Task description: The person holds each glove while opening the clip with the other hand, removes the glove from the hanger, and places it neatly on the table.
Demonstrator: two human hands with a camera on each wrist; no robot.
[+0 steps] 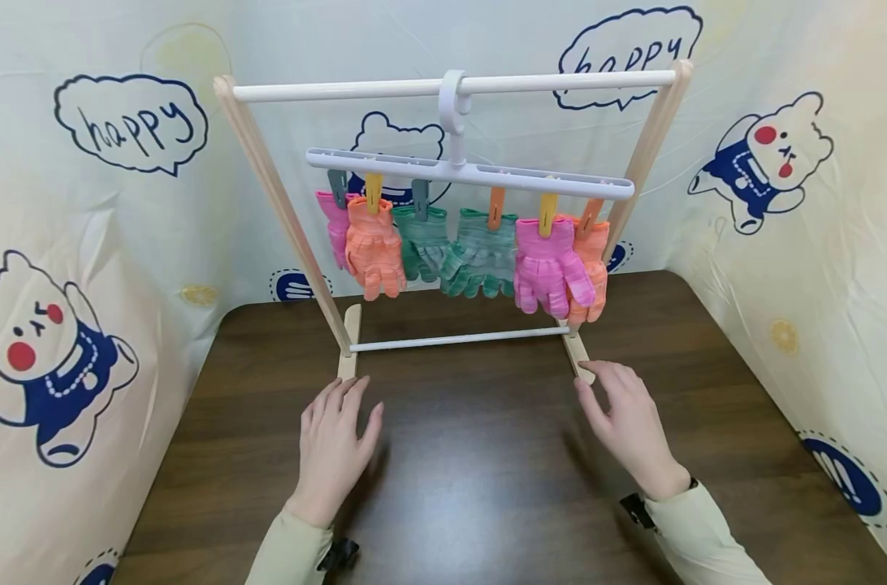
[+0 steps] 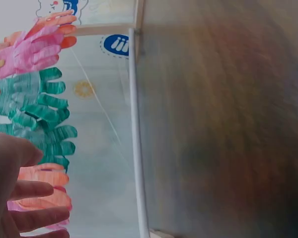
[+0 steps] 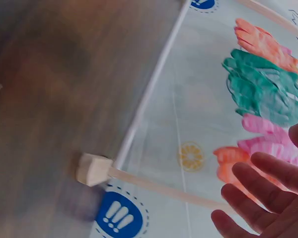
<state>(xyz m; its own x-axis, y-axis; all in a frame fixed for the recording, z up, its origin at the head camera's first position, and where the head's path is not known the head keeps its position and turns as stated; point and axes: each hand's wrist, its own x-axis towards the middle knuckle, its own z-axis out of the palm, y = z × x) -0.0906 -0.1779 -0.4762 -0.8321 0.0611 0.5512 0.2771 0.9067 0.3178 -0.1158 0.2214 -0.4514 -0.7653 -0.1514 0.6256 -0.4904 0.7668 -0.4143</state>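
A wooden drying rack [image 1: 275,211] stands on the table, and a pale hanger [image 1: 385,165] hooks over its white top rod [image 1: 341,91]. Coloured pegs clip several small gloves to the hanger: pink [image 1: 549,264], orange [image 1: 374,248] and green [image 1: 480,252]. My left hand [image 1: 334,455] is over the table by the near end of the rack's left foot, its fingers extended and holding nothing. By the right foot [image 1: 577,357] is my right hand [image 1: 629,426], fingers loosely spread and nothing held. Whether fingertips touch the feet is unclear. Both wrist views show spread fingers in front of the gloves.
A white lower rod [image 1: 458,339] joins the two sides of the rack near the tabletop. The brown wooden table [image 1: 458,471] extends toward me. Behind and at both sides hangs a pale printed cloth [image 1: 158,268] with cartoon bears.
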